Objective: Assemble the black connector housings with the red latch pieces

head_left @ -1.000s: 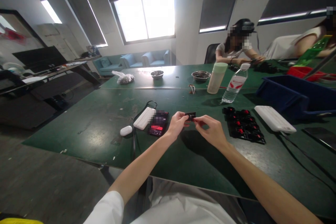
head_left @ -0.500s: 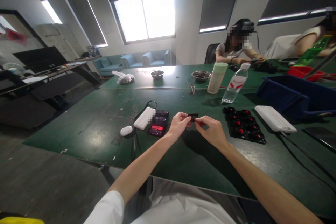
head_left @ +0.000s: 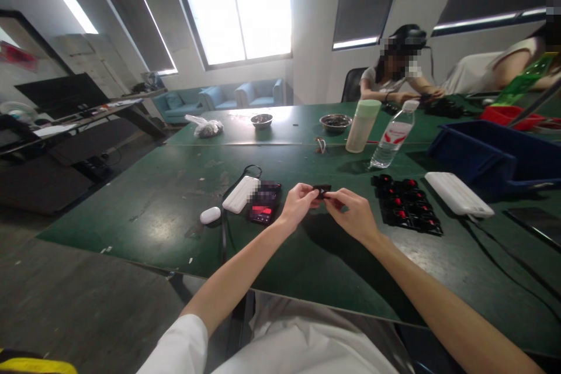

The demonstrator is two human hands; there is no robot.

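Note:
A small black plastic-looking part (head_left: 323, 189) is held above the green table between both hands; its exact kind is too small to make out. My left hand (head_left: 300, 203) pinches it from the left with thumb and fingers. From the right, the fingertips of my right hand (head_left: 348, 210) close on its near edge. To the right of my hands lie several black pieces with red spots, set out in rows as a block (head_left: 407, 204). A phone (head_left: 264, 203) with a lit screen lies left of my left hand.
Left on the table (head_left: 166, 198) are a white power bank (head_left: 241, 194) and a white earbud case (head_left: 210, 215). Ahead stand a water bottle (head_left: 393, 137), a green-lidded bottle (head_left: 363, 127) and metal bowls (head_left: 335, 123). A blue bin (head_left: 473, 155) and another white power bank (head_left: 458, 194) sit right. A co-worker (head_left: 394, 79) sits across.
The black part has turned slightly between my fingers, and a small light mark shows on it. Both hands stay in nearly the same place. The view has tipped a little.

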